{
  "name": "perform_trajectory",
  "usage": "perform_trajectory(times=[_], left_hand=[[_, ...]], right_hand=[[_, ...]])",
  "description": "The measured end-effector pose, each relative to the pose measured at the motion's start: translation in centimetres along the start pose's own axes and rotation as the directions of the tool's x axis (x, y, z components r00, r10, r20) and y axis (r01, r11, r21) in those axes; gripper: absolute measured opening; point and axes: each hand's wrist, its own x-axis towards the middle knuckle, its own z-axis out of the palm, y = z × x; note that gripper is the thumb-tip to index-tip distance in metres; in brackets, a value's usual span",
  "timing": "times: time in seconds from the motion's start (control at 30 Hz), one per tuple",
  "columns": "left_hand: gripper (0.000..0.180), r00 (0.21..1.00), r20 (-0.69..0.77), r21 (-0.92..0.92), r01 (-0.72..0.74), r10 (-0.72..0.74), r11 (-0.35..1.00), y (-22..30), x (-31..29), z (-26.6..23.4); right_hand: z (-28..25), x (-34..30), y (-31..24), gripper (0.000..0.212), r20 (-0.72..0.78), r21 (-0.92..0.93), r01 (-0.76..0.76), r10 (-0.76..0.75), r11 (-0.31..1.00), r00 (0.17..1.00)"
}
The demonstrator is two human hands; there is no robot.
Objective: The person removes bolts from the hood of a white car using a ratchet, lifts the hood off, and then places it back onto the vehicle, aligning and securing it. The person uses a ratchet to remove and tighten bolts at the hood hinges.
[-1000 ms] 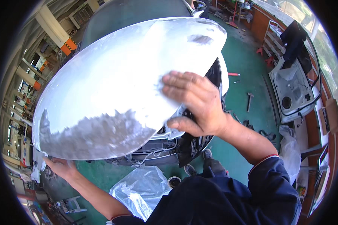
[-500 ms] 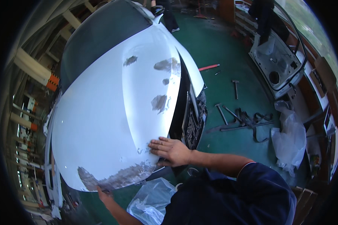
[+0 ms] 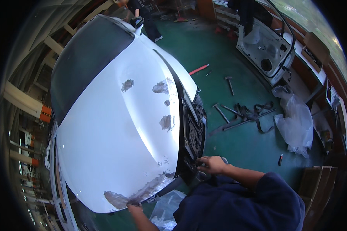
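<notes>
My left hand grips the raised white hood edge, right hand fingers curled in the engine bay; a slip could drop it.

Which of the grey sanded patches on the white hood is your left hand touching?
The long grey patch along the hood's near front edge, right above the left hand. The other patches are smaller spots farther up the hood, away from both hands.

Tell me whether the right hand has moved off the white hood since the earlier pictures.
Yes. The right hand has left the white hood and now sits past its front edge, at the exposed dark front end.
</notes>
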Motion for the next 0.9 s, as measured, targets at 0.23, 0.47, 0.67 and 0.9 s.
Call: perform_trajectory(times=[0.23,0.47,0.67,0.9], left_hand=[[0.035,0.941,-0.187,-0.074,0.272,-0.281,0.960,0.2,1.8,3.0],[0.047,0.951,-0.172,-0.225,0.217,-0.258,0.950,-2.0,4.2,1.8],[0.059,0.999,-0.050,-0.309,0.003,-0.020,0.951,2.1,5.8,-0.7],[0.066,0.936,0.351,-0.288,0.122,-0.013,0.950,2.9,9.5,-2.6]], right_hand=[[-0.3,-1.5,-2.2,0.049,-0.074,0.017,-0.164,0.165,0.986,0.983],[1.2,1.3,-4.1,0.046,-0.136,-0.012,-0.151,0.148,0.988,0.980],[2.0,7.7,-7.4,0.043,-0.273,-0.003,-0.089,0.085,0.996,0.958],[5.6,7.7,-7.5,0.038,-0.214,0.056,-0.112,0.121,0.992,0.969]])
